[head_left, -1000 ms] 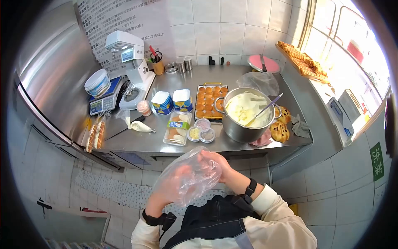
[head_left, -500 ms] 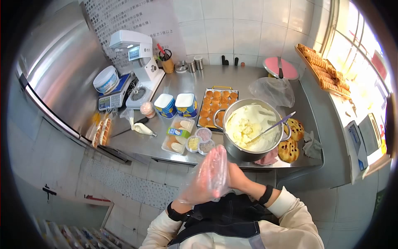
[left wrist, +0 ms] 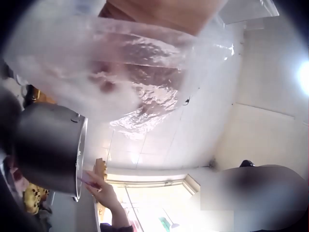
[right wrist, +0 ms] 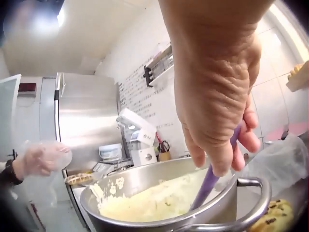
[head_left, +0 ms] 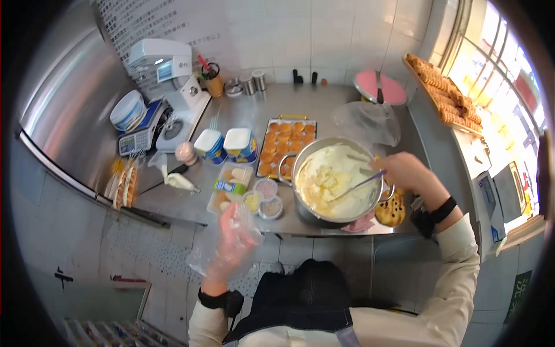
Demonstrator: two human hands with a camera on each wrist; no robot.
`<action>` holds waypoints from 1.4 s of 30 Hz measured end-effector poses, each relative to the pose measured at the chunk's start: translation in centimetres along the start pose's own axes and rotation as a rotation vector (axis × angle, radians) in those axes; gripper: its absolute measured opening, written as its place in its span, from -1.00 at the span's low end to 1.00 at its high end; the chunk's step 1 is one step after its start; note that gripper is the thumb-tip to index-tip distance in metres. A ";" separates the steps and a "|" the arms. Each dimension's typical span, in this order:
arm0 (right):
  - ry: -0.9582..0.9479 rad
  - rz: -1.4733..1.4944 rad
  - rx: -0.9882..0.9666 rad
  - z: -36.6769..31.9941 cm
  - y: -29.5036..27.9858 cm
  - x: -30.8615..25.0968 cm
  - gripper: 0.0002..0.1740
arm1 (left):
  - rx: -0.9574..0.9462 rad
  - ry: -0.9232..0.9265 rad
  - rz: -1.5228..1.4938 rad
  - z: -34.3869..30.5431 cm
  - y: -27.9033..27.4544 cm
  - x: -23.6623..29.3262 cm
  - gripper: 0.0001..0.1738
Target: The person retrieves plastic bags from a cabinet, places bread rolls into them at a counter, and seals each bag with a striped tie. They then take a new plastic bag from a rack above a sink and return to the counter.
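Note:
My left hand (head_left: pixel 232 237) is inside a clear plastic bag (head_left: pixel 202 251), raised before the counter's front edge. The film drapes loosely over its fingers and palm. In the left wrist view the crinkled bag (left wrist: pixel 149 96) blurs the fingers. Over at the right, my right hand (head_left: pixel 407 170) grips the purple handle of a spatula (head_left: pixel 367 181) above the pot's rim. The spatula's lower end is buried in pale yellow cream (head_left: pixel 324 173) filling the large steel pot (head_left: pixel 312 215). Seen from the right wrist, fingers and thumb wrap the purple handle (right wrist: pixel 207 186).
Left of the pot are a tray of small round cakes (head_left: pixel 269 169), three lidded tubs (head_left: pixel 270 208) and a plastic food box (head_left: pixel 217 199). A filled piping bag (head_left: pixel 180 180) lies farther left. Fruit-studded bread (head_left: pixel 391 211) sits right of the pot.
My hands were together at the bag and have separated. The left moved left with the bag over it; the right let go and moved right and up to take hold of the spatula handle.

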State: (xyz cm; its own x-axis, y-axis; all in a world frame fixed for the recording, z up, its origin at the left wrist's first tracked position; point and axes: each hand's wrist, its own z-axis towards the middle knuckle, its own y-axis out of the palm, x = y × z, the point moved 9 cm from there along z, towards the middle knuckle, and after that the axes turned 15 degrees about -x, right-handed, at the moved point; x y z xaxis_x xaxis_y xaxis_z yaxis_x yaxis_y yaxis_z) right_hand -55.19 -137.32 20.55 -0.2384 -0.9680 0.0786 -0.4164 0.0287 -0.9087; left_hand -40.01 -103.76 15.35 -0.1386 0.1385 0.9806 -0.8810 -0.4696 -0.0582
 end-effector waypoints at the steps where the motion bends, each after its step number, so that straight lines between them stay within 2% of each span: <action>1: -0.069 -0.042 0.042 0.6 0.4 -0.8 -0.74 | -0.039 -0.012 0.149 0.5 0.5 0.6 -0.18; 2: -0.056 -0.044 0.039 1.2 0.2 -0.8 -0.74 | -0.079 -0.033 0.298 0.9 1.1 0.8 -0.20; 3: -0.132 -0.225 0.067 1.5 0.1 -2.4 -0.81 | -0.094 -0.036 0.292 1.4 1.3 0.6 -0.20; 4: -0.209 -0.403 0.093 1.7 0.4 -4.0 -0.87 | -0.193 -0.078 0.283 2.0 2.3 -0.1 -0.24; 5: -0.195 -0.393 0.084 2.5 1.0 -4.4 -0.87 | -0.292 -0.118 0.273 2.6 3.4 -0.9 -0.27; 7: -0.240 -0.594 0.160 3.2 1.8 -6.2 -0.94 | -0.386 -0.136 0.214 3.3 4.9 -2.2 -0.31; 8: -0.231 -0.595 0.150 2.8 1.0 -6.7 -0.94 | -0.454 -0.150 0.165 3.5 5.9 -2.7 -0.34; 9: -0.141 -0.567 0.087 2.3 -0.4 -6.6 -0.95 | -0.457 -0.145 0.158 4.0 6.4 -2.5 -0.34; 10: -0.056 -0.539 0.027 1.7 -1.5 -6.2 -0.95 | -0.486 -0.153 0.014 4.3 7.1 -2.1 -0.42; 11: -0.058 -0.543 0.023 1.1 -2.4 -6.3 -0.95 | -0.511 -0.162 -0.130 4.4 7.8 -1.9 -0.49; 13: 0.113 -0.501 0.089 0.0 -4.5 -4.5 -0.94 | -0.546 -0.169 -0.233 4.7 8.4 -4.1 -0.56; 14: 0.114 -0.499 0.089 0.0 -4.7 -4.0 -0.94 | -0.585 -0.178 -0.332 4.9 9.1 -4.5 -0.63; 16: 0.012 -0.587 0.319 -0.8 -6.4 -4.6 -0.93 | -0.578 -0.166 -0.309 5.6 9.8 -4.7 -0.66; 18: -0.006 -0.597 0.341 0.6 -5.9 -4.7 -0.91 | -0.572 -0.151 -0.288 6.2 10.6 -4.9 -0.70; 20: -0.114 -0.608 0.424 2.5 -4.8 -5.8 -0.92 | -0.572 -0.098 -0.350 6.5 11.1 -5.4 -0.68; 22: -0.126 -0.557 0.445 4.5 -3.9 -5.8 -0.92 | -0.541 -0.100 -0.339 6.7 11.1 -5.3 -0.67; 24: 0.080 -0.242 0.104 7.2 -2.2 -3.3 -0.85 | -0.510 -0.104 -0.325 6.8 10.9 -5.3 -0.67; 25: 0.079 -0.240 0.106 7.4 -2.3 -3.7 -0.85 | -0.489 -0.115 -0.345 6.9 10.8 -5.4 -0.64; 27: 0.189 -0.066 -0.123 7.4 -0.7 -3.3 -0.76 | -0.466 -0.130 -0.366 6.9 10.6 -5.7 -0.62; 31: 0.233 0.095 -0.171 6.7 0.2 -2.6 -0.70 | -0.459 -0.138 -0.452 6.8 10.5 -6.3 -0.55; 33: 0.281 0.327 -0.151 5.7 0.9 -2.1 -0.66 | -0.467 -0.122 -0.484 6.9 10.6 -6.1 -0.53; 38: 0.296 0.382 -0.176 4.8 2.7 -3.1 -0.64 | -0.480 -0.148 -0.561 6.7 10.9 -6.3 -0.57; 42: 0.299 0.594 -0.241 3.7 3.5 -3.1 -0.64 | -0.496 -0.107 -0.574 6.7 10.9 -6.5 -0.59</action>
State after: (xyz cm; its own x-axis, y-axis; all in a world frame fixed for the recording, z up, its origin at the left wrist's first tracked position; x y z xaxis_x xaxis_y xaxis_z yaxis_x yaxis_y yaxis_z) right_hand -52.68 -135.11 15.64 -0.7020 -0.6622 -0.2622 -0.3150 0.6189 -0.7196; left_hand -45.67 -115.67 9.62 0.4247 0.1455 0.8936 -0.9049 0.1002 0.4137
